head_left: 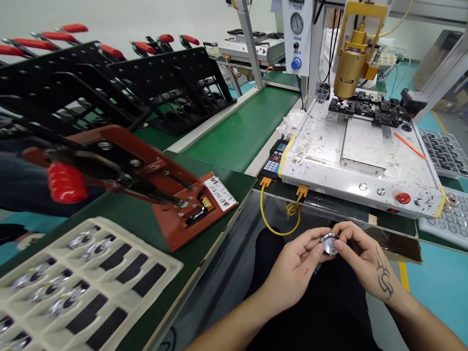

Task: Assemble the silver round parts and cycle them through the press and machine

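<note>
Above my lap, a small round shiny metal part (pixel 330 244), like a watch case, is held between both hands. The fingertips and thumb of my left hand (pixel 298 261) pinch its left side. From the right, my right hand (pixel 360 253) grips the opposite edge with thumb and fingers; a dark tattoo runs along its wrist side. A flat silvery face of the part with faint markings shows upward, while the fingers hide parts of its rim.
At left, a cream tray (pixel 166 265) holds several shiny parts, beside a brown-red clamp press (pixel 183 229) with a red handle. A white bench machine (pixel 314 161) with a gold-coloured head (pixel 347 73) stands ahead right. A keypad controller (pixel 273 163) and yellow cable (pixel 268 224) sit near its edge.
</note>
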Demonstrator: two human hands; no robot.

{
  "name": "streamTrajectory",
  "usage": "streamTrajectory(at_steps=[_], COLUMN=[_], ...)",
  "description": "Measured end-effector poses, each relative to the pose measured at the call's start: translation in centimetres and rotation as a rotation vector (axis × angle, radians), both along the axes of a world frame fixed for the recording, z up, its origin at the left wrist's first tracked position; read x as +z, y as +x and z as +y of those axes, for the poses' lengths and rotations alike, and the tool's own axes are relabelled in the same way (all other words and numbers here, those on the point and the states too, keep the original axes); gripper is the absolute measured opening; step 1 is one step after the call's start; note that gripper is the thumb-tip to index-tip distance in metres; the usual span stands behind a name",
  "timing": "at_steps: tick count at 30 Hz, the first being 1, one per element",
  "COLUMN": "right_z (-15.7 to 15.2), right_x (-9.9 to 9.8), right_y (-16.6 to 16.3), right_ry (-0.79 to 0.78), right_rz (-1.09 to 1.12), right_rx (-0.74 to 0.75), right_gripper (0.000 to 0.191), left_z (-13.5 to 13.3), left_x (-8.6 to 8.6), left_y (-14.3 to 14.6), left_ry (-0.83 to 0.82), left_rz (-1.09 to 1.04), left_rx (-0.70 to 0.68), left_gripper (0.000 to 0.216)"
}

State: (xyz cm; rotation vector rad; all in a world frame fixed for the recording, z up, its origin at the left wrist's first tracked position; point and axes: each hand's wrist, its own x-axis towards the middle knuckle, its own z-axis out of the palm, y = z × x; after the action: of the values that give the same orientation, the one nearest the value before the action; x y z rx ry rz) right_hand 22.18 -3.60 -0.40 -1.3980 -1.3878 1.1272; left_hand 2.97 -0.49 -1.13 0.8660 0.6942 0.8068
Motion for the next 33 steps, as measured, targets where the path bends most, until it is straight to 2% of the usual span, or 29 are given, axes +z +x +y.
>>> streamTrajectory(at_steps=[6, 11, 16, 18, 21, 23, 25, 28, 30, 33], right_z=[-0.1, -0.4, -0.3, -0.1, 0.5, 1.1, 1.7, 2.4, 2.7, 2.8], right_x=[-0.3, -1.1, -2.5, -3.0, -3.3, -3.2, -2.9, -2.7, -2.8, -3.0], right_y=[-0.1, -0.5, -0.3, 0.0, 0.3, 0.2, -0.3, -1.5, -2.4, -3.4], right_ry=[0.032, 0.107, 0.264, 0.291, 0.41, 0.45, 0.358, 0.094, -0.032, -0.088], right_rz=[-0.021, -0.128, -0.324, -0.368, -0.429, -0.395, -0.244, 0.088, 0.238, 0.302], right_rx=[-0.021, -0.057, -0.085, -0.038, 0.123, 0.154, 0.097, 0.004, 0.004, 0.049], right_gripper=[0.026, 0.024, 0.02, 0.009, 0.018, 0.015, 0.008, 0.025, 0.034, 0.038], left_z=[-0.2, -0.7, -0.9, -0.5, 0.4, 1.0, 1.4, 1.6, 1.3, 0.9], left_x=[-0.1, -1.1, -2.4, -2.4, -1.6, -1.0, -0.7, -0.8, -0.9, -0.6], left_y=[0.2, 0.4, 0.4, 0.0, -1.0, -1.7, -2.1, -2.1, -2.1, -2.5], left_ry=[0.042, 0.081, 0.256, 0.32, 0.432, 0.48, 0.437, 0.284, 0.22, 0.198], left_rz=[0.04, 0.09, 0.26, 0.297, 0.388, 0.43, 0.386, 0.264, 0.234, 0.244], left_rx=[0.004, 0.028, 0.092, 0.07, -0.055, -0.082, 0.009, 0.171, 0.189, 0.177], left_gripper=[0.039, 0.038, 0.031, 0.032, 0.041, 0.046, 0.048, 0.053, 0.042, 0.03])
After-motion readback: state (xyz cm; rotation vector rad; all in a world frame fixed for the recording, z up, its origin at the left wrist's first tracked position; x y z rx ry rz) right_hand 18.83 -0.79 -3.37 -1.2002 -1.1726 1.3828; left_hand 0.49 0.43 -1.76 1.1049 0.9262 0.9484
